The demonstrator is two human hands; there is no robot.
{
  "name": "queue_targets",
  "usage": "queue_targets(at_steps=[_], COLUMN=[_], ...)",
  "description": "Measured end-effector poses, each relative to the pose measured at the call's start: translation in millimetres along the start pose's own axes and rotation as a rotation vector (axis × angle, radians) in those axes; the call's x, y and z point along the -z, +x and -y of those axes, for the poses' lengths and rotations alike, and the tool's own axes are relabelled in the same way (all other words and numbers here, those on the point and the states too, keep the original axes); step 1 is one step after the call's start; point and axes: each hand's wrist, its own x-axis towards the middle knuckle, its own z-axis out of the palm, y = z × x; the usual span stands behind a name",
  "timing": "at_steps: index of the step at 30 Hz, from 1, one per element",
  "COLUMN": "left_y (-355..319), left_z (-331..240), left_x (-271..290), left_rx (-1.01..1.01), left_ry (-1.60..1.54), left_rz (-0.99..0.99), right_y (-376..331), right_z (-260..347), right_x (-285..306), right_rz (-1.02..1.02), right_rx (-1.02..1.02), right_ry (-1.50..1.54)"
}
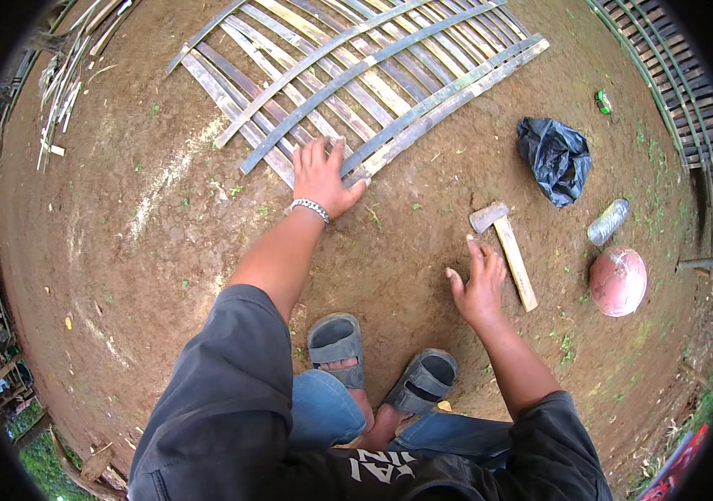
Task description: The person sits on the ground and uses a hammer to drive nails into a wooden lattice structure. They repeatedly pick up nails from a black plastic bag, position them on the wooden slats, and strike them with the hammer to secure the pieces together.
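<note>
Head view shows the left hand (323,177) spread flat on the near corner of the stiff, light-looking bamboo lattice (356,71), best gripped by a crossbar, while the right hand (480,286) hovers open beside the hammer (507,250).

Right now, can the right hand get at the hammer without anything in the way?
Probably yes. The right hand is open, fingers spread, just left of the hammer, which lies flat on bare dirt. Nothing sits between them; the black bag and the bottle lie beyond it.

Bare brown earth ground (164,217) under soft daylight, bamboo fencing (690,92) and grass (39,455) at the edges.
</note>
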Motion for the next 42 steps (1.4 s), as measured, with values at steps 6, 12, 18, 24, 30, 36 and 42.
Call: queue_targets(at_steps=[6,12,18,24,30,36,42], left_y=[4.8,8.7,11.9,41.3,79.3,93.2,92.9], left_z=[-7.1,-5.6,-11.0,41.3,54.5,58.9,60.2], left_x=[16.5,9.9,12.3,8.5,22.9,27.5,24.1], left_rx=[0.043,0.021,0.034,-0.155,-0.426,-0.573,-0.672], left_ry=[0.108,0.089,0.033,-0.004,0.224,0.282,0.315], left_rz=[0.2,0.167,0.126,0.134,0.231,0.322,0.29], right_y=[-26.0,-47.5,-38.6,21.2,123.1,146.5,150.6], right_z=[25.6,22.4,30.1,58.7,103.0,134.3,139.1], right_x=[-4.2,-12.6,-12.7,-38.0,-85.1,-105.0,-113.8], right_rz=[0.128,0.18,0.144,0.007,-0.024,-0.156,-0.22], right_rx=[-0.005,-0.018,-0.04,0.055,-0.064,-0.241,-0.316], right_ry=[0.113,0.145,0.175,0.254,0.256,0.293,0.309])
